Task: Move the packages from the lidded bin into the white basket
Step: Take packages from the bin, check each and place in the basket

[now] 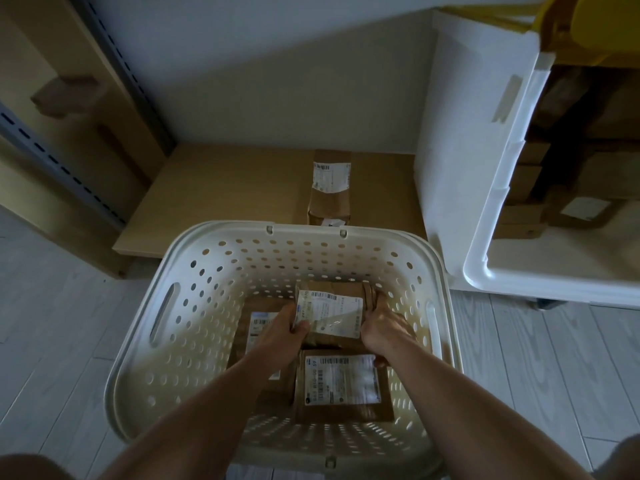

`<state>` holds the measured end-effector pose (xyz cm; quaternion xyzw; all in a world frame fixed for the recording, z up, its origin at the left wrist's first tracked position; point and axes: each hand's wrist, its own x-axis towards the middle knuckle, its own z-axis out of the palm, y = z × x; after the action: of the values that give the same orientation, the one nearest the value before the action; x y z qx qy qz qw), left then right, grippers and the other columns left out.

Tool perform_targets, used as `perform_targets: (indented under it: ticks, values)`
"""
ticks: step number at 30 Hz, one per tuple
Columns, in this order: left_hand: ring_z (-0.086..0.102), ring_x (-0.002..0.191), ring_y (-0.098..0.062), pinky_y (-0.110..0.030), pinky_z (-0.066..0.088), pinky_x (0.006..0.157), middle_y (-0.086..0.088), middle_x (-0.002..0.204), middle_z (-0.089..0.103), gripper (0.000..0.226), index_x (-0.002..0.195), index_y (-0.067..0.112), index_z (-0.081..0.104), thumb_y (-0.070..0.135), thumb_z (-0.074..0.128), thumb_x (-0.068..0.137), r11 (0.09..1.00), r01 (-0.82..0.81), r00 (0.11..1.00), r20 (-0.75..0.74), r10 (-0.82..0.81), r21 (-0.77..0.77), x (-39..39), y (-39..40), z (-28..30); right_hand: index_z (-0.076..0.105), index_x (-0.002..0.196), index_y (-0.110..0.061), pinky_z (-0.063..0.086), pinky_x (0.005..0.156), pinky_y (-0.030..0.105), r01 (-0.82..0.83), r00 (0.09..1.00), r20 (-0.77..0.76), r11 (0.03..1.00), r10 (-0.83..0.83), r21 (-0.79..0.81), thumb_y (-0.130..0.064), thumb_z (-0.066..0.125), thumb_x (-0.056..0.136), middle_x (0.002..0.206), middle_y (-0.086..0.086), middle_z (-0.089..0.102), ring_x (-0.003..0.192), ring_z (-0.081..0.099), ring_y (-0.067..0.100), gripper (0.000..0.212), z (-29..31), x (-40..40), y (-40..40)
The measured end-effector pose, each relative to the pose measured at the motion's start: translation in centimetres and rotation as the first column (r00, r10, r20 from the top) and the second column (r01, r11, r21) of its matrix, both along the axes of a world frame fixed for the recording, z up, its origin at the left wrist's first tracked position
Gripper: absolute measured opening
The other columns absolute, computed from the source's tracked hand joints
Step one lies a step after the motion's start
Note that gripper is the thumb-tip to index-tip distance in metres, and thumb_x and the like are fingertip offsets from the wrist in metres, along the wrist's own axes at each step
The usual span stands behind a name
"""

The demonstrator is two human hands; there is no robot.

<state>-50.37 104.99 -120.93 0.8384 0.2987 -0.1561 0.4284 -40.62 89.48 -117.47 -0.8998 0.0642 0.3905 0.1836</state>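
Overhead view of the white basket standing on the pale plank floor; both forearms reach down into it. The left hand and the right hand each grip one side of a brown package with a white label on top, the left thumb lying over the label's near left corner and the right fingers curled round the package's right edge; both grips are pressed against the package, which sits low inside the basket toward its far wall. Whether it rests on the packages below or is held just above them cannot be told.

Two further labelled packages lie flat on the basket floor: the near package, just beside the right wrist, and the left package, partly covered by the left forearm.

Beyond the basket's far rim a single labelled package lies on a low wooden shelf. At right stands the lidded bin, white and open; brown packages are stacked inside it, dim and hard to count.
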Motion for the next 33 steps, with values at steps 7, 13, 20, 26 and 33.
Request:
perform_targets:
  ticks: [7,13,20,26,33]
  values:
    - [0.064,0.086,-0.008,-0.031,0.055,0.076,0.004,0.116,0.066,0.03,0.136,0.023,0.05,0.03,0.045,0.107,0.995,0.021,1.0,0.009,-0.022,0.1,0.0,0.0,-0.5,0.013,0.161,-0.025,0.04,0.113,0.051,-0.028,0.999,-0.017,1.0,0.028,0.009,-0.025,0.043,0.105,0.156,0.021,0.037,0.14,0.041,0.042,0.064,0.1,0.6,-0.5]
    - [0.065,0.097,-0.013,-0.036,0.056,0.088,0.001,0.122,0.069,0.035,0.137,0.023,0.053,0.037,0.049,0.105,0.994,0.022,1.0,0.014,-0.023,0.104,0.3,0.1,-0.5,0.032,0.152,-0.003,0.049,0.107,0.046,-0.023,0.998,-0.057,0.998,0.02,-0.051,-0.014,0.051,0.102,0.148,0.024,0.043,0.132,0.05,0.04,0.054,-0.4,1.1,-0.2]
    - [0.069,0.09,-0.02,-0.035,0.056,0.079,-0.005,0.106,0.072,0.036,0.127,0.012,0.054,0.04,0.042,0.107,0.933,0.185,0.983,-0.075,-0.17,0.309,1.1,-0.7,-0.9,0.032,0.151,0.002,0.05,0.106,0.047,0.039,0.998,-0.055,0.995,-0.044,-0.09,-0.019,0.05,0.103,0.147,0.028,0.045,0.129,0.054,0.041,0.056,-2.0,1.4,0.4]
    - [0.052,0.064,-0.002,-0.019,0.039,0.055,0.008,0.084,0.056,0.032,0.128,0.01,0.051,0.035,0.043,0.108,0.948,0.133,0.991,-0.055,-0.123,0.289,1.7,-1.4,-1.8,0.031,0.153,0.001,0.049,0.101,0.042,0.027,0.997,-0.074,0.998,-0.031,-0.056,-0.015,0.049,0.103,0.15,0.025,0.043,0.128,0.053,0.039,0.055,-3.9,2.1,0.6]
    - [0.052,0.064,-0.001,-0.019,0.034,0.052,0.013,0.081,0.054,0.027,0.128,0.017,0.046,0.035,0.045,0.107,0.962,0.071,0.997,-0.029,-0.066,0.264,1.7,-1.7,-2.4,0.008,0.159,0.004,0.041,0.115,0.046,0.084,0.988,-0.125,0.996,-0.085,-0.019,-0.007,0.04,0.106,0.158,0.029,0.03,0.124,0.049,0.038,0.063,-4.4,2.6,0.7]
